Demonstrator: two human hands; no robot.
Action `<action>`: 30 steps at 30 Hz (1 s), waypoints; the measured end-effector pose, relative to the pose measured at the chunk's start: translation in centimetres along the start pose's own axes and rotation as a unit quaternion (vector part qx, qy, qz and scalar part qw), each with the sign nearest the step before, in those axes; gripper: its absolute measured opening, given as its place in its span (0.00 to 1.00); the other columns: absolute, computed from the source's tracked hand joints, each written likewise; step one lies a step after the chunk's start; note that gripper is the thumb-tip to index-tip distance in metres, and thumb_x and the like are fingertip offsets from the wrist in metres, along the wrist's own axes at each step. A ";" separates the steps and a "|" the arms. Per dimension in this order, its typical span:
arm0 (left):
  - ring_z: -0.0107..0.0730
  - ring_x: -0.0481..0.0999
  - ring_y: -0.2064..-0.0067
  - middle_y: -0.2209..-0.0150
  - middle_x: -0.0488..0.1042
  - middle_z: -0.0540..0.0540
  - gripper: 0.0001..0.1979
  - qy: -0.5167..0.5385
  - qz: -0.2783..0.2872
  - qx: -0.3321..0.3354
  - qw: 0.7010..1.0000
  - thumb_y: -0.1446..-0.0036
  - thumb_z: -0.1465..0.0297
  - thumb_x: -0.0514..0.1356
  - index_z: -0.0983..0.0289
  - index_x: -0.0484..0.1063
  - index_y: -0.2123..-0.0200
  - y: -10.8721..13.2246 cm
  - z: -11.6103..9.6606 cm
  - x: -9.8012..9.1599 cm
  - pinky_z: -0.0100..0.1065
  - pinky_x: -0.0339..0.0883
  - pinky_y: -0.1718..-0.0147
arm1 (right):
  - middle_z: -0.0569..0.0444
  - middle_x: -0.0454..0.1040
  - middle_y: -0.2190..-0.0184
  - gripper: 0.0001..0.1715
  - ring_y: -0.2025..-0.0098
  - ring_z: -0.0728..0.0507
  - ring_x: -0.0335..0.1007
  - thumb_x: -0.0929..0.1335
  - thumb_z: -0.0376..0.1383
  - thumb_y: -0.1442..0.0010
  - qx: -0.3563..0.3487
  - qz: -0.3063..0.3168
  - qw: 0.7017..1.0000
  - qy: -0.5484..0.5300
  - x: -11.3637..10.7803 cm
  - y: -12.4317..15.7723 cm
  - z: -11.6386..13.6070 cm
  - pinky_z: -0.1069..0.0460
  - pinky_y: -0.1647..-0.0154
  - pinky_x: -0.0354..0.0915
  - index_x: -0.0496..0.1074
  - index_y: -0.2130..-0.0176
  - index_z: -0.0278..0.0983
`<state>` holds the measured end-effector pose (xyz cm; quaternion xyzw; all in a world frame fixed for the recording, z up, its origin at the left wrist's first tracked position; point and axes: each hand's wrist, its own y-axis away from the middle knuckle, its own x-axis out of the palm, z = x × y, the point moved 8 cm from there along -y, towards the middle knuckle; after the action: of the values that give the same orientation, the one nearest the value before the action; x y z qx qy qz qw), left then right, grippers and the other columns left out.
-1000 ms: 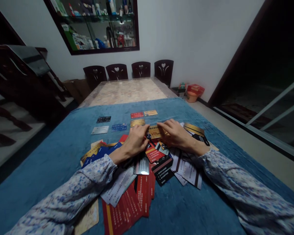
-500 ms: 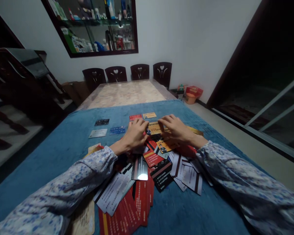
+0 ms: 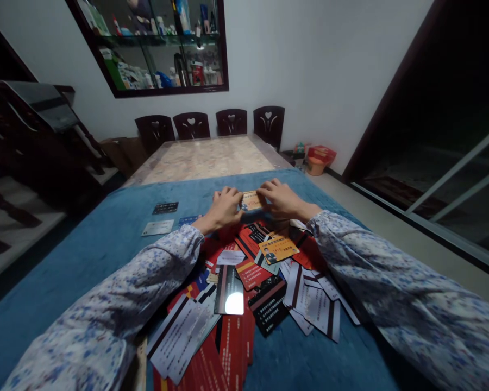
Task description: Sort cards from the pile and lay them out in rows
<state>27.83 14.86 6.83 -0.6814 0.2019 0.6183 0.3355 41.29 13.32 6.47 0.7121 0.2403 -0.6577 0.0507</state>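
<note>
Between my two hands is a yellow VIP card [image 3: 251, 201], gripped at its left end by my left hand [image 3: 225, 207] and at its right end by my right hand [image 3: 282, 199]. Both hands are closed on it, just beyond a loose heap of cards. Nearest below them lies another yellow card [image 3: 279, 247] with a small figure printed on it. Around it are a red card [image 3: 252, 273], a black card [image 3: 268, 305], a glossy dark card [image 3: 230, 290] and several white striped cards [image 3: 179, 336]. My forearms hide parts of the heap.
Left of my hands, a black card [image 3: 165, 208], a white card [image 3: 157, 227] and a partly covered blue card [image 3: 188, 221] lie apart on the blue cloth [image 3: 118, 239]. Beyond it is the marble tabletop [image 3: 215, 155], with chairs [image 3: 232, 121] at the far end.
Both hands have moved forward, away from the heap, carrying the yellow VIP card. It now covers the spot where a red and a yellow card lay. More of the heap shows.
</note>
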 end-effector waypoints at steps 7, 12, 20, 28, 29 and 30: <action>0.54 0.63 0.42 0.48 0.72 0.64 0.11 -0.002 0.002 -0.003 1.000 0.42 0.68 0.59 0.62 0.73 0.56 -2.1 1.4 1.3 0.54 0.60 0.47 | 0.41 0.71 0.45 0.11 0.45 0.34 0.60 0.69 0.34 0.39 0.006 0.028 0.999 -0.022 0.8 -2.0 -0.9 0.46 0.58 0.61 0.74 0.55 0.38; 0.54 0.63 0.42 0.47 0.73 0.64 0.11 0.007 0.011 -0.013 1.000 0.42 0.69 0.58 0.63 0.74 0.56 -3.2 2.2 1.9 0.54 0.60 0.47 | 0.42 0.71 0.44 0.12 0.45 0.34 0.60 0.68 0.33 0.39 0.014 0.048 0.998 -0.027 1.7 -3.1 -1.8 0.47 0.59 0.60 0.74 0.54 0.38; 0.55 0.62 0.41 0.46 0.73 0.63 0.14 0.027 0.043 -0.050 0.997 0.42 0.68 0.59 0.63 0.75 0.54 -5.1 3.4 3.3 0.56 0.60 0.46 | 0.43 0.71 0.44 0.12 0.45 0.34 0.61 0.68 0.32 0.39 0.017 0.074 0.997 -0.031 3.5 -4.8 -3.2 0.48 0.59 0.61 0.75 0.55 0.38; 0.58 0.62 0.41 0.47 0.73 0.64 0.15 0.037 0.065 -0.066 0.995 0.44 0.68 0.59 0.62 0.77 0.55 -6.4 4.6 4.4 0.59 0.61 0.46 | 0.44 0.71 0.43 0.15 0.44 0.35 0.63 0.69 0.33 0.39 0.025 0.095 0.994 -0.039 5.3 -6.5 -4.0 0.48 0.55 0.63 0.76 0.52 0.37; 0.58 0.62 0.41 0.48 0.73 0.64 0.14 0.037 0.066 -0.069 0.995 0.45 0.68 0.59 0.62 0.77 0.55 -6.5 4.8 4.6 0.59 0.61 0.47 | 0.43 0.71 0.43 0.15 0.45 0.36 0.64 0.69 0.33 0.40 0.023 0.096 0.994 -0.042 5.5 -6.7 -4.1 0.48 0.54 0.63 0.76 0.52 0.37; 0.59 0.62 0.41 0.48 0.74 0.64 0.14 0.038 0.067 -0.071 0.994 0.45 0.68 0.59 0.62 0.77 0.56 -6.6 5.0 4.7 0.60 0.61 0.47 | 0.43 0.72 0.44 0.15 0.45 0.36 0.65 0.69 0.33 0.40 0.018 0.098 0.994 -0.046 5.8 -6.9 -4.2 0.48 0.52 0.63 0.76 0.52 0.37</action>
<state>29.64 23.63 3.54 -0.7115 0.2154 0.6259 0.2357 42.42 22.62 3.13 0.7018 0.1548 -0.6861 0.1133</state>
